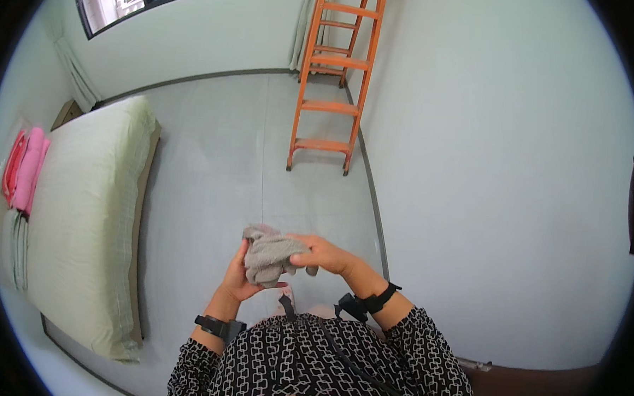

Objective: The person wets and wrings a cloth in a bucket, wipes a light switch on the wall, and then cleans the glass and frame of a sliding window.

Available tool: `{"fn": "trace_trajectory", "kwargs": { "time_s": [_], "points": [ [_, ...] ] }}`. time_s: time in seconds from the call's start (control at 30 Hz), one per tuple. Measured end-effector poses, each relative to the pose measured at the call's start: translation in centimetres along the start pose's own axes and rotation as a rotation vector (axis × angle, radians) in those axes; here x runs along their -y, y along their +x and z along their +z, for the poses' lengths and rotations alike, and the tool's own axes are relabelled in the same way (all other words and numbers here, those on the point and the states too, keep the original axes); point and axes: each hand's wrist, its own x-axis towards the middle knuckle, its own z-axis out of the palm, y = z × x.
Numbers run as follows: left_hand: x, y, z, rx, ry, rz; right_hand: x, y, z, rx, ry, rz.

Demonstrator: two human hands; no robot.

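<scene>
A bunched grey-beige cloth (270, 256) is held in front of my body, between both hands. My left hand (239, 276) supports it from the left and below, with the fingers partly hidden behind the folds. From the right, my right hand (323, 255) grips the cloth, its thumb lying on top and the other fingers behind. A loose end of the cloth hangs down beneath the right hand. Each wrist wears a black strap with a small dark device.
An orange ladder (328, 106) stands by the right wall near the far corner. On the left is a bed (82, 223) with a pale cover, pink folded bedding (29, 170) and a pale green folded pile (15, 248). A window (152, 0) is in the far wall. Grey floor (212, 172) lies between.
</scene>
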Motion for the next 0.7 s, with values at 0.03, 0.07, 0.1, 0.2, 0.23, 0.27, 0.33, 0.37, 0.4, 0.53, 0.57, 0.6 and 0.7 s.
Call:
{"fn": "trace_trajectory", "kwargs": {
  "time_s": [0.03, 0.07, 0.1, 0.2, 0.23, 0.27, 0.33, 0.37, 0.4, 0.53, 0.57, 0.6, 0.7],
  "points": [
    [-0.2, 0.2, -1.4, 0.007, 0.006, 0.017, -0.1, 0.1, 0.8, -0.009, -0.085, 0.062],
    [-0.4, 1.1, -4.0, 0.126, -0.003, 0.03, -1.6, 0.6, 0.9, 0.03, -0.17, 0.029],
    [-0.4, 2.0, -5.4, 0.25, -0.014, 0.032, -2.9, 0.5, 0.5, 0.025, -0.183, 0.023],
    [1.6, 1.9, -4.1, -0.105, 0.174, 0.154, -5.7, -1.5, -0.7, -0.085, -0.591, -0.253],
    [1.9, 1.7, -3.4, -0.26, 0.184, 0.21, -5.9, -2.1, -0.9, -0.095, -0.602, -0.256],
    [1.8, 1.6, -2.8, -0.216, 0.219, 0.289, -6.0, -2.7, -1.1, -0.234, -0.389, -0.124],
    [1.4, 1.2, -1.1, -0.208, 0.285, 0.293, -6.5, -4.0, -2.7, -0.379, -0.192, -0.013],
    [1.2, 1.3, -0.7, -0.217, 0.346, 0.301, -7.1, -4.5, -3.6, -0.397, -0.2, -0.02],
    [1.1, 1.3, -0.7, -0.206, 0.332, 0.288, -6.7, -4.8, -3.9, -0.358, -0.063, 0.007],
    [1.5, 0.6, -1.1, -0.224, 0.2, 0.293, -5.3, -4.1, -3.8, -0.173, -0.107, 0.145],
    [1.4, 0.6, -1.6, -0.215, 0.206, 0.283, -4.9, -3.7, -3.5, -0.094, -0.192, 0.194],
    [1.3, 0.7, -1.4, -0.181, 0.265, 0.309, -4.7, -3.3, -3.3, -0.048, -0.156, 0.234],
    [1.0, 0.9, 0.5, -0.025, 0.458, 0.327, -5.9, -0.7, -3.7, -0.036, -0.294, 0.067]
  ]
}}
